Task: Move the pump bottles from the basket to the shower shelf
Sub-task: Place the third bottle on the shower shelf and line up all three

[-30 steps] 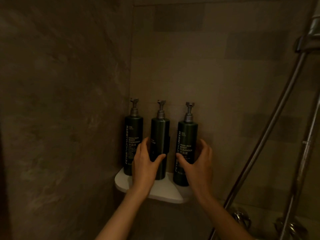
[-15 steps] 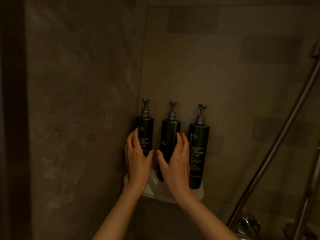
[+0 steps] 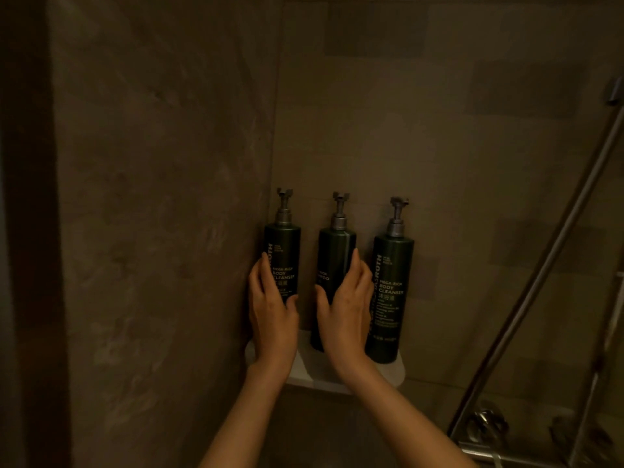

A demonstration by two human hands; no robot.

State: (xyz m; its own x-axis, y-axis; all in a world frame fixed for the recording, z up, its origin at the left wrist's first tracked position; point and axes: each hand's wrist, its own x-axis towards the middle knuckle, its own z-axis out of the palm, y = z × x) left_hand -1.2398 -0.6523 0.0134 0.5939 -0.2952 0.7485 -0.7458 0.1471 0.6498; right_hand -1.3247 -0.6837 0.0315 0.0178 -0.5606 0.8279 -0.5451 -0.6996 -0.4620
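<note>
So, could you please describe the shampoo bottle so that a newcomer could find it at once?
Look into the shower's tiled corner, where a small white shelf carries three dark green pump bottles. The shampoo bottle is the middle one, gripped by the right hand. Its label is turned partly aside, while both neighbours read BODY CLEANSER.

Left hand [image 3: 271, 315]: forearm raised from lower centre, palm facing right, fingers [image 3: 261, 275] upright, thumb curled forward. Right hand [image 3: 344, 309]: forearm raised from lower right, palm facing left, fingers upright, thumb curled forward. Hands side by side, apart.
</note>
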